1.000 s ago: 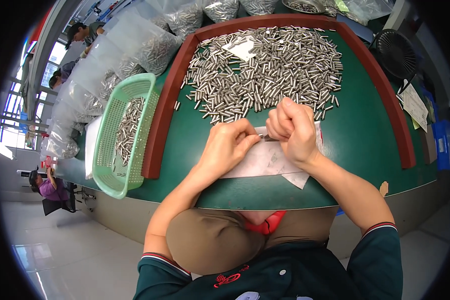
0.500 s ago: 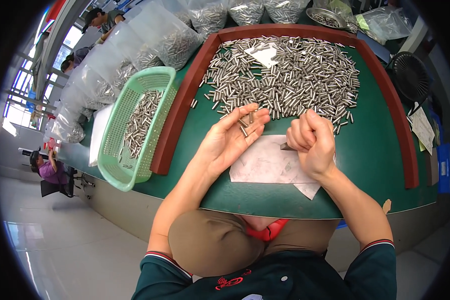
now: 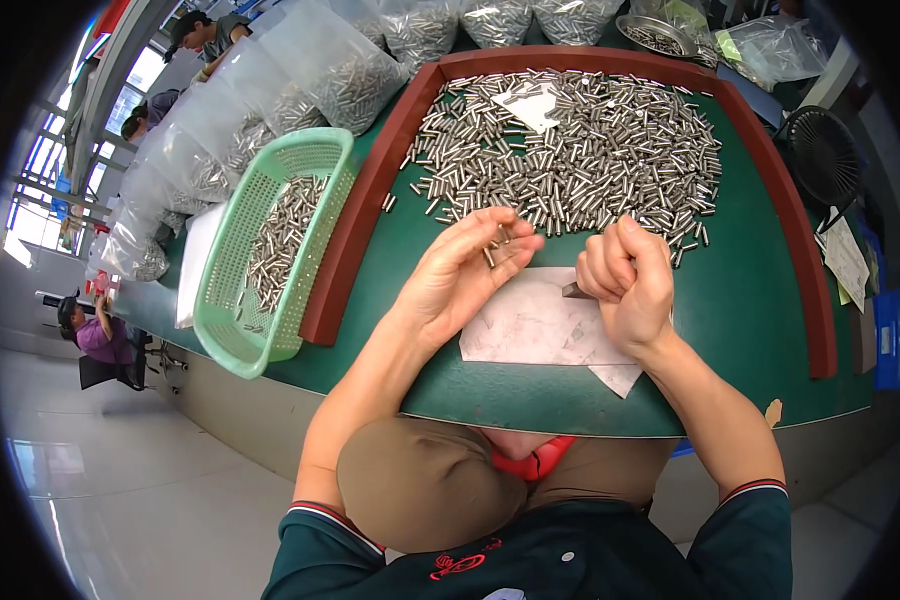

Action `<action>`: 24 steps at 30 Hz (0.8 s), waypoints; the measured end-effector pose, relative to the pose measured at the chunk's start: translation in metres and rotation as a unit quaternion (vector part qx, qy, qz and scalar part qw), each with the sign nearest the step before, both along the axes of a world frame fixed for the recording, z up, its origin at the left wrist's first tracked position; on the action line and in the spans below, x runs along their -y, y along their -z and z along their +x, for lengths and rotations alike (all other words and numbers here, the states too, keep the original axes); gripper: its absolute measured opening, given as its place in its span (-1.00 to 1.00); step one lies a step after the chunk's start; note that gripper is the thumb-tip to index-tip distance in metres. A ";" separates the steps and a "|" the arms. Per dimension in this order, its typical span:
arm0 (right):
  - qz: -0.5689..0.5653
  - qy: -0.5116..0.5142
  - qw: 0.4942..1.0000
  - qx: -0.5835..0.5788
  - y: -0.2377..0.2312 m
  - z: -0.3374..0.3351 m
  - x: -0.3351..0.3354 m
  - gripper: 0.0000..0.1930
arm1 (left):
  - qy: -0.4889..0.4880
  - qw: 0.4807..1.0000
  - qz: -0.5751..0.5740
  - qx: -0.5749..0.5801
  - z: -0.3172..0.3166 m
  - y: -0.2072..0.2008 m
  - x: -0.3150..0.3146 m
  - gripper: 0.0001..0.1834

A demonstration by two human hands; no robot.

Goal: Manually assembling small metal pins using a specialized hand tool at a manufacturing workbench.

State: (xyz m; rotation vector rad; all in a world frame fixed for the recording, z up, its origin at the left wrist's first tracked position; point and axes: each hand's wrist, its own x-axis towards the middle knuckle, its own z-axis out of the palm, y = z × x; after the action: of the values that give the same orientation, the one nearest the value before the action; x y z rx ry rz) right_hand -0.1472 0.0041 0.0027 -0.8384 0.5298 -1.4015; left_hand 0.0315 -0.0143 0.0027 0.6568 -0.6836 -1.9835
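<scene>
My left hand (image 3: 457, 275) is palm up and cupped over the near edge of a heap of short metal pins (image 3: 610, 150). A few loose metal pins (image 3: 490, 257) lie in it, against the curled fingers. My right hand (image 3: 632, 285) is closed in a fist to the right of it. From the fist's left side sticks out the end of a small dark grey piece (image 3: 572, 291); the rest is hidden by the fingers. Under the right hand lies a smudged pale sheet (image 3: 530, 325) on the green tabletop (image 3: 440, 395).
A red-brown raised border (image 3: 365, 215) frames the heap. Left of it stands a green perforated basket (image 3: 220, 300) holding more pins. Clear bags of pins (image 3: 345, 85) line the back and left. A black fan (image 3: 820, 152) stands at right. Other people sit far left.
The fingers of my left hand have curled in a little more, and the pins in it have shifted and show less. The right fist has stayed nearly in place.
</scene>
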 end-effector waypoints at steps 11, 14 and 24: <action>-0.008 -0.006 1.000 -0.003 0.000 0.000 -0.001 -0.57 | -0.088 0.666 -0.430 0.603 -0.008 -0.001 -0.004 -0.85; -0.010 -0.008 1.000 -0.005 0.001 -0.001 -0.001 -0.57 | -0.089 0.636 -0.489 0.591 -0.007 0.008 0.001 -0.85; -0.011 -0.001 1.000 -0.012 -0.001 0.001 0.001 -0.57 | -0.007 0.526 -0.566 0.634 -0.015 -0.001 0.008 -0.88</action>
State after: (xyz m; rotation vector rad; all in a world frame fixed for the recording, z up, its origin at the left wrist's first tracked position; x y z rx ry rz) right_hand -0.1464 0.0035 0.0035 -0.8741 0.5342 -1.3988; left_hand 0.0166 -0.0222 0.0033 1.0906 -2.4547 -0.2611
